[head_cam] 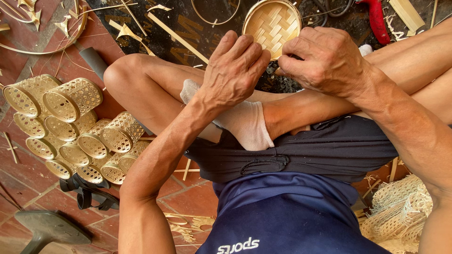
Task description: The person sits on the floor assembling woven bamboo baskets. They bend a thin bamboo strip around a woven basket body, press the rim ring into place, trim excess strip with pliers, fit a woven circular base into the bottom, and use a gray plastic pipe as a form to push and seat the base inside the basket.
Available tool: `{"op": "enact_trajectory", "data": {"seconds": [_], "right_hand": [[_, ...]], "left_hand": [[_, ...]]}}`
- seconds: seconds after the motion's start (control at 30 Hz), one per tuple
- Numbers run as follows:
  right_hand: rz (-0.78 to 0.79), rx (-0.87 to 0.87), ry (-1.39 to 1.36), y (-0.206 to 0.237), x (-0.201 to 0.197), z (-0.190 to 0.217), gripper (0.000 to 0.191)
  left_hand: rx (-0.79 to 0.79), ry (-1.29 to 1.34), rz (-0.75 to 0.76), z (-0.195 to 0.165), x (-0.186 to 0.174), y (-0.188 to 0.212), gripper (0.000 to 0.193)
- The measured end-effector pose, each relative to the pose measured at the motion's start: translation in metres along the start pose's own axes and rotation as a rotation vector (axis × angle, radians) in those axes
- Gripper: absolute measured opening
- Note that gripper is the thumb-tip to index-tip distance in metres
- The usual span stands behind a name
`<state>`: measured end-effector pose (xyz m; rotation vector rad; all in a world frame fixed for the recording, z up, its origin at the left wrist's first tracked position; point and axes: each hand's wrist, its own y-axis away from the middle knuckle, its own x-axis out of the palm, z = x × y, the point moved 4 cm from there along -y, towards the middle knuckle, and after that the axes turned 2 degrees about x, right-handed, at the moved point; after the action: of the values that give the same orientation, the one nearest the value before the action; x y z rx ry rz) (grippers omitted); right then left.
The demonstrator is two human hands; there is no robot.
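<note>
Stacked openwork bamboo cylinders (70, 127), red-handled tool (376, 19), loose bamboo strips (176, 37), woven mesh pile (400, 211)

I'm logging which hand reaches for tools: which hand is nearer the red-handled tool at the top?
Right. The right hand sits just below-left of the red-handled tool; the left hand is farther off, beyond the round woven basket.

The left hand (234, 66) and right hand (325, 59) hide the basket's (272, 23) near rim; the fingertips' grip is hidden.
</note>
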<state>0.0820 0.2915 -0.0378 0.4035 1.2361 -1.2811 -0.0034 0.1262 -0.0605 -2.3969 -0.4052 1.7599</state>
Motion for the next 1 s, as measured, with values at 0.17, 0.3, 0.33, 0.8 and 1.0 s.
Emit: {"op": "enact_trajectory", "data": {"seconds": [0.17,0.3,0.33,0.8,1.0], "right_hand": [[0.081,0.056,0.053,0.000,0.012,-0.004,0.016],[0.082,0.147,0.043,-0.003,0.017,-0.002,0.017],[0.089,0.183,0.054,-0.003,0.019,0.000,0.015],[0.187,0.499,-0.156,-0.010,0.019,0.004,0.008],[0.249,0.409,-0.162,-0.011,0.022,-0.008,0.006]], "left_hand": [[-0.108,0.099,-0.036,0.001,0.001,-0.001,0.016],[-0.100,0.181,-0.054,0.006,0.000,-0.001,0.016],[-0.078,0.182,-0.075,0.007,-0.001,-0.001,0.018],[0.044,0.338,-0.052,0.022,-0.004,-0.003,0.017],[-0.079,0.266,-0.069,0.014,0.001,-0.003,0.009]]}}
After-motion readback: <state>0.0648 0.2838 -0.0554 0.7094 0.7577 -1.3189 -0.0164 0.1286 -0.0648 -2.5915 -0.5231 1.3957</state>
